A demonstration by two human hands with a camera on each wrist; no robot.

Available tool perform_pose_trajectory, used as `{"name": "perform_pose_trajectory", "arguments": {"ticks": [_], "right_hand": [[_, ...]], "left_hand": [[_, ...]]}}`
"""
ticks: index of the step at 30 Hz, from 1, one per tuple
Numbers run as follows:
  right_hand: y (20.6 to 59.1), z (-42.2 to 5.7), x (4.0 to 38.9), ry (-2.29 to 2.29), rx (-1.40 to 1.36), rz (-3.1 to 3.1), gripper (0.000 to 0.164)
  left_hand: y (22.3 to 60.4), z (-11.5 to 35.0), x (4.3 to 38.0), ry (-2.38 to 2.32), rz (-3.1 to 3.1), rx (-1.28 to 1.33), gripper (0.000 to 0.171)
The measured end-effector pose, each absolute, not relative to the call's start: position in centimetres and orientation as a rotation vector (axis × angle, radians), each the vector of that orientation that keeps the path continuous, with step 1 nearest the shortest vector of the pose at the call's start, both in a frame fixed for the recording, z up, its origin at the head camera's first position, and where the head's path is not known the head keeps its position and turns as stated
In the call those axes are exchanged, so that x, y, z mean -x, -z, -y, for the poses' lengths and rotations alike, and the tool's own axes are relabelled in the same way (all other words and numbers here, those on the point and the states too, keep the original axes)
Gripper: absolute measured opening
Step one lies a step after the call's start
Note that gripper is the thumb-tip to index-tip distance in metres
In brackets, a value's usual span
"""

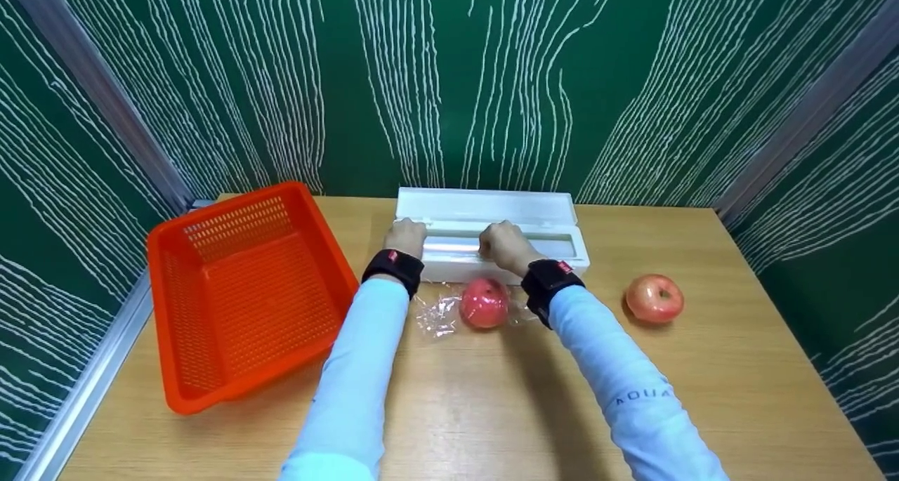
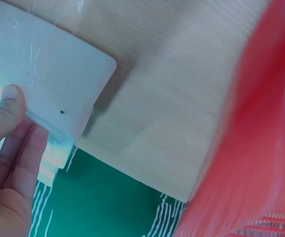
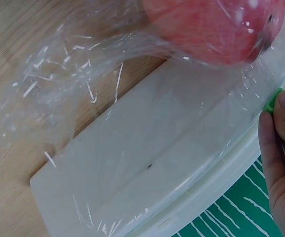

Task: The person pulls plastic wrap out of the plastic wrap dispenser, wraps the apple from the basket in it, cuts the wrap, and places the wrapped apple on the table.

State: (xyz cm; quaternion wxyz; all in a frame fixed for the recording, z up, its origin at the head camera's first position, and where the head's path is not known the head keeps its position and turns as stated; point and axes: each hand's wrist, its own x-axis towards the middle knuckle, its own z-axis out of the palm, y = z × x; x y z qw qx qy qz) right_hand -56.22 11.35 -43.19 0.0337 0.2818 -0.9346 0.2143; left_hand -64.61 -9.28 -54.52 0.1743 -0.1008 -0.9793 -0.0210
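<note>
A white cling film dispenser [image 1: 486, 203] lies at the back of the table with its lid raised. My left hand [image 1: 405, 236] pinches the dispenser's edge near its left end, thumb on one side and fingers on the other. Between the thumb and fingers of my right hand [image 1: 507, 246] is a small green slide cutter [image 3: 270, 102], partway along the edge. Clear cling film [image 3: 44, 94] stretches across the dispenser's front and bunches on the table. In front of the dispenser, between my forearms, sits a red apple [image 1: 484, 303] covered by the film.
Left of my arms stands an orange plastic basket [image 1: 158, 312], close to the left forearm. A second apple [image 1: 654, 298] rests on the table [image 1: 730, 369] to the right. Green walls [image 1: 274, 116] with white wavy lines enclose the back and sides.
</note>
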Motion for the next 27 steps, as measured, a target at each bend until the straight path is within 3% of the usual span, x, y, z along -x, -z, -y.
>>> {"name": "perform_pose_trajectory", "arguments": {"ticks": [4, 6, 13, 21, 27], "right_hand": [[43.1, -12.2, 56.1, -0.64, -0.86, 2.88, 0.014], [43.0, -12.8, 56.0, -0.637, -0.853, 2.893, 0.015], [43.0, -15.6, 56.2, -0.646, -0.733, 2.952, 0.016], [43.2, -17.6, 56.1, -0.713, -0.661, 2.975, 0.015], [43.2, -18.7, 55.8, -0.678, -0.662, 2.987, 0.017]], "left_hand": [[54.0, 8.8, 64.3, 0.114, 2.858, 0.26, 0.027], [55.7, 8.9, 65.6, 0.114, 2.829, 0.248, 0.029], [55.5, 9.7, 65.8, 0.138, 2.859, 0.216, 0.02], [61.0, 10.8, 71.3, 0.135, 2.88, 0.218, 0.017], [57.7, 10.0, 68.3, 0.13, 2.921, 0.273, 0.021]]}}
